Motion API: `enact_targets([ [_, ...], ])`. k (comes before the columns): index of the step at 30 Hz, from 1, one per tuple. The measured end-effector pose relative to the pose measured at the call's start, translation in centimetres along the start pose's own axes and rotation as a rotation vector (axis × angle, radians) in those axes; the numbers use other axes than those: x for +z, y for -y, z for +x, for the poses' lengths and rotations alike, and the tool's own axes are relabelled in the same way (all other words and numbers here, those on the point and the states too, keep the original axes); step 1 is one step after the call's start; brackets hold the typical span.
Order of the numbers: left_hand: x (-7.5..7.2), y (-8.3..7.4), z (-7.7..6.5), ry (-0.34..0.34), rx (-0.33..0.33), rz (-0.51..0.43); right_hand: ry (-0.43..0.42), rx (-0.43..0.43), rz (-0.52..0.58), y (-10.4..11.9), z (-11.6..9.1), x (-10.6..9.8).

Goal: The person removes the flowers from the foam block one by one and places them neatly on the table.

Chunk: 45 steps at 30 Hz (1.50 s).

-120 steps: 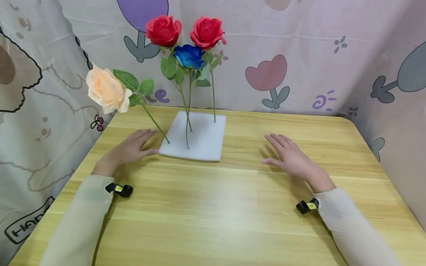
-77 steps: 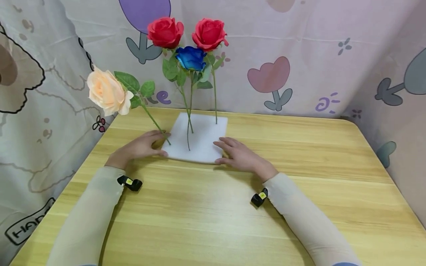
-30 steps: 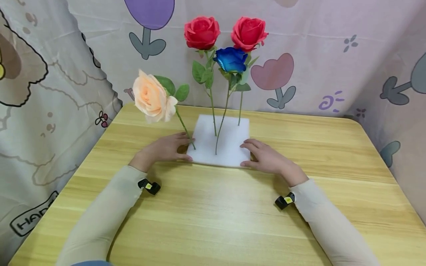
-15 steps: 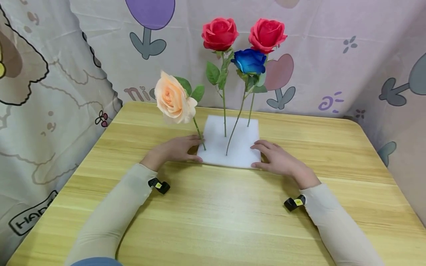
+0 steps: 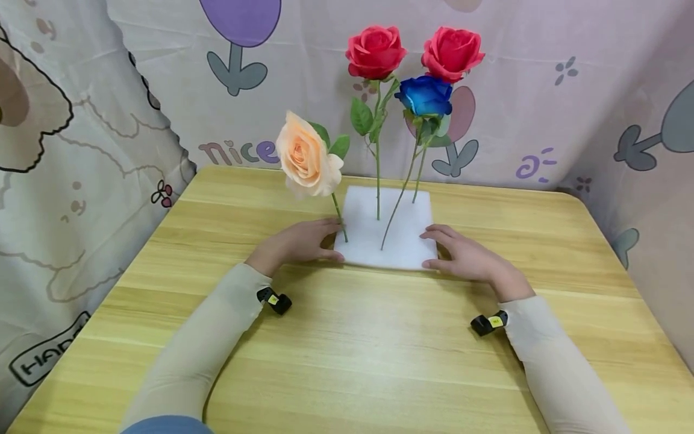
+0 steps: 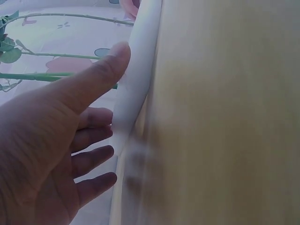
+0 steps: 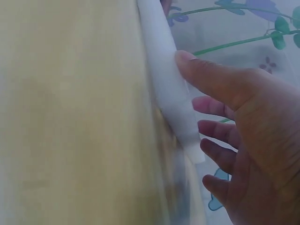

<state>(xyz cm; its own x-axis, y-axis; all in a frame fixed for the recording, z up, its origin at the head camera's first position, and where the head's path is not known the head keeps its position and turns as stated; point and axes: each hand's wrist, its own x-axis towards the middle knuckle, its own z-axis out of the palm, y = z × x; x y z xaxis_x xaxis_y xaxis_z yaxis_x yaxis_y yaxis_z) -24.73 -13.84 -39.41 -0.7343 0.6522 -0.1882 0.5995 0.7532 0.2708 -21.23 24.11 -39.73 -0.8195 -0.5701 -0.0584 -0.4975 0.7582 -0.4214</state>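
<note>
A white foam board (image 5: 403, 244) lies on the wooden table, holding several upright artificial roses by their stems. A peach rose (image 5: 308, 155) leans left at the board's left edge. A blue rose (image 5: 426, 95) stands in front of one red rose (image 5: 452, 53), and another red rose (image 5: 376, 52) rises left of them. My left hand (image 5: 298, 242) touches the board's left edge with spread thumb and fingers, close to the peach rose's stem. On the opposite edge rests my right hand (image 5: 461, 253), its thumb (image 7: 211, 75) near the front corner and its fingers loosely bent.
A patterned cloth (image 5: 325, 108) hangs behind the table (image 5: 352, 349) and along its sides. Black wrist cameras (image 5: 275, 300) are worn on both beige sleeves. Table surface stretches in front of the board and to its right.
My right hand came in from the right to the board's right edge. Then both hands moved right, and the foam board with its roses slid right between them, turning slightly.
</note>
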Motion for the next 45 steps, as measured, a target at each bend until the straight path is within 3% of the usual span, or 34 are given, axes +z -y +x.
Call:
enact_targets([
  [14, -0.3, 0.2, 1.6, -0.05, 0.06, -0.034, 0.038, 0.037, -0.006, -0.1, -0.1, -1.2],
  [20, -0.2, 0.4, 1.9, -0.034, 0.072, 0.0, -0.068, -0.02, 0.005, 1.2, 0.5, -1.9],
  [31, 0.6, 0.8, 1.9, -0.045, 0.073, 0.047, -0.329, -0.118, 0.332, 4.4, 3.6, -2.3],
  [36, 0.6, 0.9, 1.9, -0.054, 0.076, 0.04, -0.36, -0.077, 0.518, 5.3, 3.6, -1.6],
  [45, 1.1, 0.7, 1.6, -0.068, 0.099, 0.026, -0.435, -0.043, 0.752, 4.5, 4.5, 1.3],
])
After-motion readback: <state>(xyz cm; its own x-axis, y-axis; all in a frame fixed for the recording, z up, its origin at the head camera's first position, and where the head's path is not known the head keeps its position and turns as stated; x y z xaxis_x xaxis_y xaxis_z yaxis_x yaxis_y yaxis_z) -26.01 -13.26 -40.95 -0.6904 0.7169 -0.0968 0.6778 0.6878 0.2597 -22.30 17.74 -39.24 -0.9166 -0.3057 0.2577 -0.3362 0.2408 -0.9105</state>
